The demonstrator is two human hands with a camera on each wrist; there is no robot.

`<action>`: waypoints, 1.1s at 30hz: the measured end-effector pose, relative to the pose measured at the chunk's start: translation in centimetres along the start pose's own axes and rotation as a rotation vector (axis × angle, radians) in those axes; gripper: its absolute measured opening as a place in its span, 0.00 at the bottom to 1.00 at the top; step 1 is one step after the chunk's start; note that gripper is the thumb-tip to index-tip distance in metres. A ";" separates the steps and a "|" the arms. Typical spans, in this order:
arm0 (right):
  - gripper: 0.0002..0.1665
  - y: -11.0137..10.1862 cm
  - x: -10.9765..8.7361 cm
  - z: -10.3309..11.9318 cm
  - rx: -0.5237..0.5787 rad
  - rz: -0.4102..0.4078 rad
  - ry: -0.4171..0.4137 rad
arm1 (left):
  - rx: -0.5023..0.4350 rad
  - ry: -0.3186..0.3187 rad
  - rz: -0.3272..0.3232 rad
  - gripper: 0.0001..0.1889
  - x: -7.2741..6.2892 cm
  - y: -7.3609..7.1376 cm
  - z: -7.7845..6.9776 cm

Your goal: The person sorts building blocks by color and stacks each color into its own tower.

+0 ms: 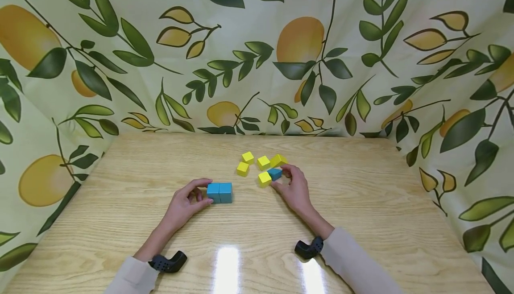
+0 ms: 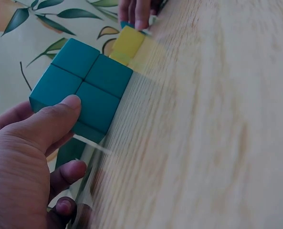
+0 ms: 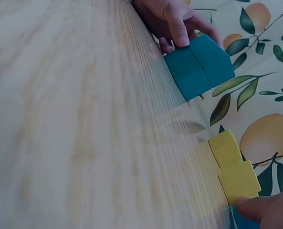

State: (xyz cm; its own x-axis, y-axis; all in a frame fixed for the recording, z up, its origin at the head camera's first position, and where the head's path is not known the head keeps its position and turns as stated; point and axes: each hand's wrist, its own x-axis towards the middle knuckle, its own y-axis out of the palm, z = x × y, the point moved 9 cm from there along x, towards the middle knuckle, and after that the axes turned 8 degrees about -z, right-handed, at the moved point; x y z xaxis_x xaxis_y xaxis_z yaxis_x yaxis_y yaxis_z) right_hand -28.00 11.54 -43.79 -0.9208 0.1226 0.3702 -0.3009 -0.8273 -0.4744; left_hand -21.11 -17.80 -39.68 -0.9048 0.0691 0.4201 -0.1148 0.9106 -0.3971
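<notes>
My left hand (image 1: 182,204) grips a group of blue cubes (image 1: 219,192) at its left side. In the left wrist view the thumb (image 2: 65,112) lies on the front face of the blue cubes, which are stacked two wide and two high, and fingers reach behind. To the right, my right hand (image 1: 296,189) pinches a blue wedge-shaped block (image 1: 275,173) between thumb and fingers. A yellow cube (image 1: 264,179) sits right beside that wedge, on its left. In the right wrist view the thumb (image 3: 256,208) covers part of the blue block.
Several other yellow blocks lie just behind: a cube (image 1: 247,158), another cube (image 1: 242,169), a third cube (image 1: 263,163) and a yellow triangular block (image 1: 279,160). All stand on a wooden table (image 1: 160,160). A leaf-and-fruit patterned cloth (image 1: 241,13) hangs around its back and sides.
</notes>
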 end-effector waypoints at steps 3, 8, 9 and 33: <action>0.31 0.1 0.0 0.2 -0.044 -0.017 0.005 | 0.000 0.003 -0.001 0.24 0.0 0.0 0.0; 0.27 0.0 0.2 0.4 -0.098 -0.045 0.036 | 0.003 0.018 0.000 0.24 0.1 0.0 -0.1; 0.26 0.0 0.3 0.4 -0.104 -0.047 0.040 | 0.003 0.019 0.001 0.24 0.1 0.0 -0.2; 0.25 -1.3 0.1 -0.5 0.350 -0.085 0.091 | 0.003 0.012 -0.003 0.24 -0.2 0.1 0.1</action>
State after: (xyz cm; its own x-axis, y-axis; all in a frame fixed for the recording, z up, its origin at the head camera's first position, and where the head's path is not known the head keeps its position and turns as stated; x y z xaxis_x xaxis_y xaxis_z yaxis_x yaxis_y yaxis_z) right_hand -27.79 12.84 -43.52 -0.9192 0.2346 0.3164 -0.2891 -0.9474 -0.1375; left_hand -20.96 -17.75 -39.85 -0.8995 0.0708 0.4311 -0.1191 0.9097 -0.3979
